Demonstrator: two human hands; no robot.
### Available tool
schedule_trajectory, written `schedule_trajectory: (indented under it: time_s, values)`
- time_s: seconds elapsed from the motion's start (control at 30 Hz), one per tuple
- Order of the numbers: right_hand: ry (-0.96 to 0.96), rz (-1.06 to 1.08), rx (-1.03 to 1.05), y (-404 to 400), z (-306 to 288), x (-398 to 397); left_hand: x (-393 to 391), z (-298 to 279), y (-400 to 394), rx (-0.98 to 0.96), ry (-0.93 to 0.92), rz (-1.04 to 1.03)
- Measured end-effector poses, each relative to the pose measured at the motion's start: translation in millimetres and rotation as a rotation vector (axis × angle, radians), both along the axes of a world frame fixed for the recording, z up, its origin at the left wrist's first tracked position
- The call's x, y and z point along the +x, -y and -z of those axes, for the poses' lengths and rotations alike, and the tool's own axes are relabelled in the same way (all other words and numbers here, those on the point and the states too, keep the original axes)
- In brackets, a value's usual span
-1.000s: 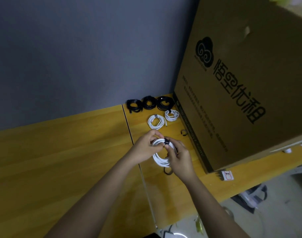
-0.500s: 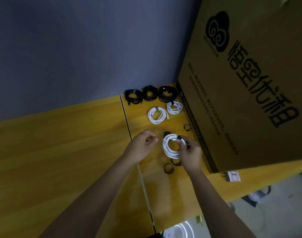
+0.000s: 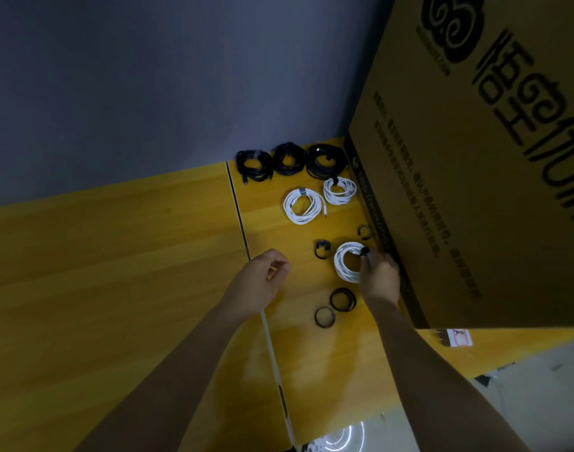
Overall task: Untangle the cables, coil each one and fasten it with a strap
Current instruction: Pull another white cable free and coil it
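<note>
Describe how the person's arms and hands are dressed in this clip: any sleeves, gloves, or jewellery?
Both forearms are bare as far as the frame shows, with no sleeves in view. The left hand and right hand wear no gloves, and no watch, ring or wristband shows in the dim light.

A white coiled cable wears a black strap. At twelve o'clock lie two more white coils, then three black coils. The table is yellow wood-grain, the wall blue-grey, the cardboard box brown with black print.
</note>
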State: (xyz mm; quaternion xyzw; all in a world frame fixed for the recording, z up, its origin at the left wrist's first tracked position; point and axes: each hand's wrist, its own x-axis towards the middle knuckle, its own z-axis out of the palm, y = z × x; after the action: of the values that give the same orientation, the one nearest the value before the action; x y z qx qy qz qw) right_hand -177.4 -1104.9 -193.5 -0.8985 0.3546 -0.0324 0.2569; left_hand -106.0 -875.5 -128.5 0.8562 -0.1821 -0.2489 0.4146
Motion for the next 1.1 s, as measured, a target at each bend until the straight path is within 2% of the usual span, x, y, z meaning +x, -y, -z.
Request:
schedule_trajectory:
  time_s: [0.13, 0.27, 0.4, 0.5, 0.6, 0.67, 0.73, 0.8, 0.9, 1.0, 1.1]
  values:
    - [0.118, -0.045, 0.023, -0.2, -19.1, -4.2, -2.3, 0.0, 4.0, 0.002, -0.019, 0.007]
    - [0.389, -0.156, -0.031, -19.2, -58.3, 18.8, 6.4, -4.6, 2.6, -0.024, -0.039, -0.043]
    - [0.483, -0.236, 0.141, -51.1, -77.5, 77.0, 24.1, -5.8, -14.1, -0.039, 0.011, -0.16]
    - [0.402, -0.288, 0.304, -83.9, -68.9, 126.1, 36.9, -4.5, -36.7, -0.046, 0.061, -0.223]
    - [0.209, -0.334, 0.289, -109.3, -41.5, 157.7, 48.4, 0.6, -61.6, -0.01, 0.084, -0.278]
    - [0.076, -0.375, 0.149, -113.6, -23.7, 169.7, 60.1, 3.2, -75.5, 0.008, 0.066, -0.296]
    - [-0.061, -0.448, -0.141, -109.5, -12.4, 175.2, 71.6, 5.7, -85.3, -0.001, 0.043, -0.31]
    - [-0.07, -0.452, -0.293, -106.0, -8.4, 175.4, 80.2, 9.0, -93.3, 0.002, 0.024, -0.315]
    - [0.081, -0.476, -0.239, -110.7, -8.2, 170.7, 85.9, 17.4, -103.1, 0.017, 0.016, -0.302]
    - [-0.012, -0.59, -0.2, -118.2, -4.6, 167.8, 86.9, 24.0, -110.2, 0.043, 0.016, -0.293]
    - [-0.104, -0.582, -0.18, -122.9, -3.6, 167.0, 84.8, 25.7, -116.5, 0.057, 0.05, -0.282]
